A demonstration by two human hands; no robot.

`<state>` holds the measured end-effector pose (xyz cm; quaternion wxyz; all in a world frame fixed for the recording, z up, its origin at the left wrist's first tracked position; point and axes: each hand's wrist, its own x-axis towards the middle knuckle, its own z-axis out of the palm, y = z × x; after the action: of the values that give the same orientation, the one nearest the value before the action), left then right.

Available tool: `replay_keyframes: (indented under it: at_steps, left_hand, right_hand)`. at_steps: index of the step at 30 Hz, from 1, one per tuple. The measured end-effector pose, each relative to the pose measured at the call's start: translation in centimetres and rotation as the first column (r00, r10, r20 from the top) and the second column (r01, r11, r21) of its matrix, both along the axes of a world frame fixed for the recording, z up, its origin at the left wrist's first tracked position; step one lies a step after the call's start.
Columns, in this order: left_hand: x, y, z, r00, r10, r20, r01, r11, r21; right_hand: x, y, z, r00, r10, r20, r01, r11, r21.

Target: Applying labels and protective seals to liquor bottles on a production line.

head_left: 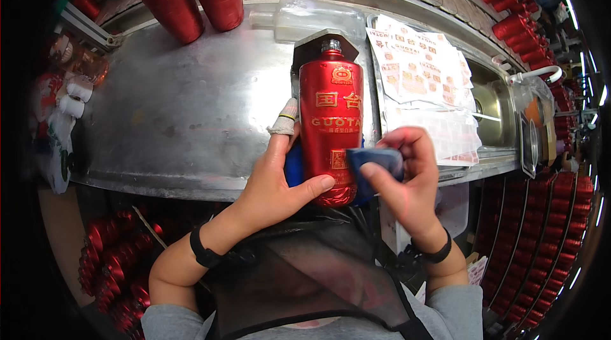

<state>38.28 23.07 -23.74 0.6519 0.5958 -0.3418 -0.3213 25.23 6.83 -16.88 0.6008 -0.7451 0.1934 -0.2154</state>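
Observation:
A red metallic bottle (330, 133) with gold markings lies in front of me, its printed front facing up and its neck pointing away. My left hand (272, 177) grips it from the left, thumb over the lower front. A whitish cover with a dark band wraps one of that hand's fingers. My right hand (410, 177) pinches a small blue-grey flat piece (380, 162), slightly blurred, against the bottle's lower right side. Whether the piece is cloth or a stiff pad I cannot tell. Behind the bottle's neck shows a dark angular support (308, 52); blue material peeks out beneath the bottle.
Sheets of printed labels (417, 66) lie on the metal worktable (184, 111) to the right, beside a sink (496, 111) with a white tap. Two red bottles (170, 6) stand far left. A clear plastic tray (318, 15) sits behind; many red bottles surround the bench.

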Motion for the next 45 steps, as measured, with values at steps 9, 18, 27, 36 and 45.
replay_keyframes:
  at_steps: [9,18,27,36,45]
  left_hand:
    - [0.3,0.1,-0.1,0.999,0.035,0.040,-0.035,0.999,-0.014]
    - [1.1,1.0,2.6,0.612,-0.032,0.790,-0.096,0.989,0.114]
    - [0.0,0.5,3.3,0.454,-0.125,0.882,-0.120,0.972,0.200]
    - [0.0,2.5,0.5,0.464,-0.056,0.884,-0.241,0.953,0.187]
    - [-0.3,-0.3,3.5,0.370,-0.087,0.925,-0.201,0.964,0.171]
  right_hand:
    - [1.5,-0.9,0.9,0.973,0.222,0.070,-0.110,0.703,-0.702]
    - [-1.6,-1.2,0.6,0.931,0.364,0.035,-0.237,0.673,-0.701]
    - [-2.9,-0.4,-0.7,0.924,0.370,0.092,-0.239,0.749,-0.618]
    - [-2.8,-1.0,-1.4,0.919,0.372,0.129,-0.212,0.745,-0.632]
    - [-3.3,-0.5,-1.6,0.915,0.351,0.197,-0.168,0.777,-0.606]
